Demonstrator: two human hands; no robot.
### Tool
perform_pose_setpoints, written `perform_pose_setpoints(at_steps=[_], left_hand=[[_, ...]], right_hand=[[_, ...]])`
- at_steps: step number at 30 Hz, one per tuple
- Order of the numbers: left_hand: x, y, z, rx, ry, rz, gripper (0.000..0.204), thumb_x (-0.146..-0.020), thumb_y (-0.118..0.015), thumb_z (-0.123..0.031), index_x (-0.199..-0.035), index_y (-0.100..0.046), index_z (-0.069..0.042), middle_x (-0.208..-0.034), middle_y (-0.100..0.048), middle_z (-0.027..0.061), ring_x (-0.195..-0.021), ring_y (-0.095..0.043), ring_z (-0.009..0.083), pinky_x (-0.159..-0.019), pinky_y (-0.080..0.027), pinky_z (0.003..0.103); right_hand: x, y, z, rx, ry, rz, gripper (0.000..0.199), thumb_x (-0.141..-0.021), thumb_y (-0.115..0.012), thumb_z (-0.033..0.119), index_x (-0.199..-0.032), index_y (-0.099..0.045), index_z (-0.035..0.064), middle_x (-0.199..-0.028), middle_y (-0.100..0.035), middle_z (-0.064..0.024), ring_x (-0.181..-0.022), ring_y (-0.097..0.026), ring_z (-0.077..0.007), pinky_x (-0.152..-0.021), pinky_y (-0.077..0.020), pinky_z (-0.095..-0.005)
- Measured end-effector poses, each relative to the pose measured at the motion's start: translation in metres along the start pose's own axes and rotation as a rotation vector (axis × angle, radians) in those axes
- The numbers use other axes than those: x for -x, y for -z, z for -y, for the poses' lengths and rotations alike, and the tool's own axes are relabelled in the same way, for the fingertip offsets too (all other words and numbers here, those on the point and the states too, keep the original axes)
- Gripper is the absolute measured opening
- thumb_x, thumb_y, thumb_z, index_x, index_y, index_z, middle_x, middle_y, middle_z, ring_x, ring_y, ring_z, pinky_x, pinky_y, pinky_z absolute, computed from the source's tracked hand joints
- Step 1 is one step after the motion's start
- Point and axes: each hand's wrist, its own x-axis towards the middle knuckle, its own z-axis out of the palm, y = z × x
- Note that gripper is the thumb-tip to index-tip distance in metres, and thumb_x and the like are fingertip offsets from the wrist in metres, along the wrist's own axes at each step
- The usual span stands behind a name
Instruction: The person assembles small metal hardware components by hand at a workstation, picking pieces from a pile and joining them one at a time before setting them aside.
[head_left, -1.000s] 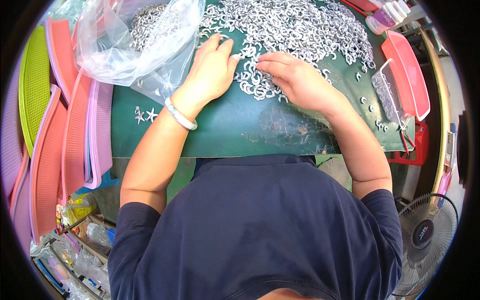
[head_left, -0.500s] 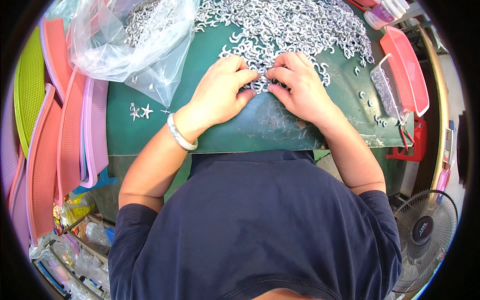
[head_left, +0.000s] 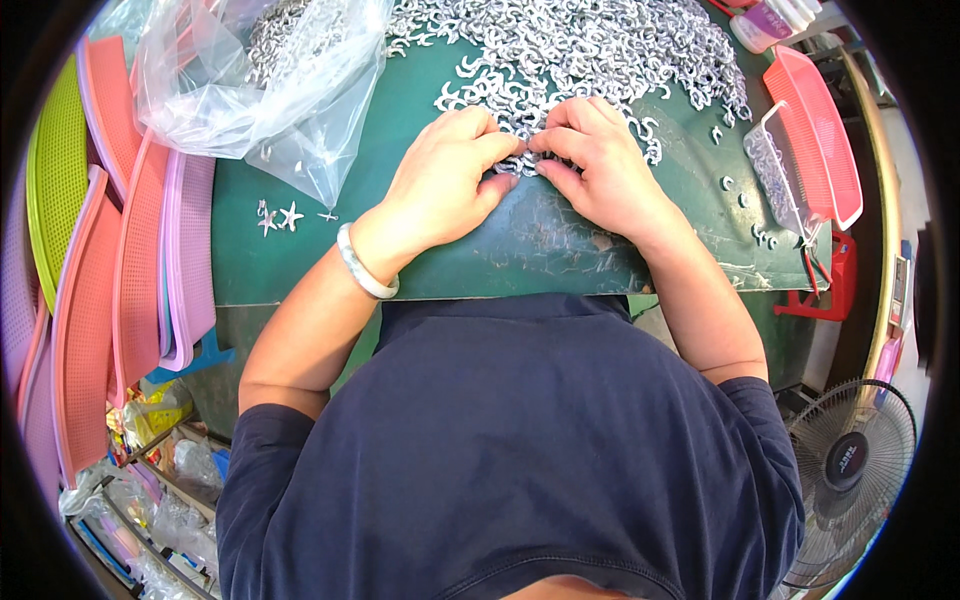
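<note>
A large heap of small silvery-white crescent-shaped pieces (head_left: 600,60) spreads over the far part of the green tabletop (head_left: 480,250). At its near edge my left hand (head_left: 450,170) and my right hand (head_left: 595,165) face each other, fingertips almost meeting. Thumb and fingers of both are bent inward among the crescents. Whatever lies between the fingertips is too small and too covered to make out. A pale bangle (head_left: 365,262) circles my left wrist.
Left of my hands lies a clear plastic bag (head_left: 260,110) with more pieces inside, near several star-shaped pieces (head_left: 290,215). Stacked plastic baskets (head_left: 130,250) line the left side. Right are a pink basket (head_left: 815,135), a small white basket (head_left: 780,175) and a fan (head_left: 848,460).
Both hands stay at the near edge of the heap, with only slight finger movement. The whole view has shifted a little.
</note>
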Motion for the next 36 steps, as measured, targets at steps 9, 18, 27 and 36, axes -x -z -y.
perform_pose_setpoints(at_steps=[9, 18, 27, 36], left_hand=[[0.002, -0.004, 0.003, 0.144, 0.159, 0.024, 0.014, -0.068, -0.069, -0.005, -0.077, -0.059, -0.006, -0.077, -0.052, 0.0070, -0.077, -0.052, 0.0245, -0.069, -0.043, 0.034], [0.009, -0.007, 0.012, 0.629, 0.307, -0.010, 0.016, -0.073, -0.067, 0.004, -0.080, -0.054, -0.003, -0.087, -0.056, 0.0025, -0.072, -0.051, 0.0070, -0.064, -0.043, 0.020], [0.005, 0.003, 0.010, 1.194, 0.470, -0.092, 0.015, -0.078, -0.052, 0.004, -0.091, -0.053, -0.003, -0.090, -0.057, 0.0057, -0.076, -0.054, 0.0092, -0.067, -0.045, 0.020], [-0.004, -0.005, 0.001, 0.432, 0.303, -0.004, 0.012, -0.080, -0.063, -0.008, -0.091, -0.062, -0.002, -0.073, -0.055, -0.0043, -0.065, -0.046, 0.0046, -0.059, -0.040, 0.021]], right_hand=[[0.002, -0.001, -0.002, -0.012, 0.028, -0.027, 0.013, -0.068, -0.067, 0.011, -0.081, -0.063, 0.0080, -0.087, -0.052, -0.0038, -0.087, -0.048, -0.0242, -0.079, -0.0387, -0.0361], [0.003, -0.001, 0.000, -0.022, -0.002, -0.019, 0.014, -0.067, -0.069, 0.013, -0.078, -0.062, 0.0071, -0.087, -0.052, -0.0036, -0.086, -0.048, -0.0238, -0.078, -0.0392, -0.0356], [0.002, -0.004, 0.002, 0.010, -0.004, -0.049, 0.010, -0.069, -0.067, 0.012, -0.076, -0.063, 0.0066, -0.087, -0.053, -0.0032, -0.086, -0.048, -0.0234, -0.078, -0.0393, -0.0355], [-0.002, -0.005, 0.004, -0.053, 0.046, -0.116, 0.009, -0.071, -0.064, 0.007, -0.079, -0.062, 0.0052, -0.089, -0.056, -0.0043, -0.085, -0.051, -0.0245, -0.078, -0.0401, -0.0345]])
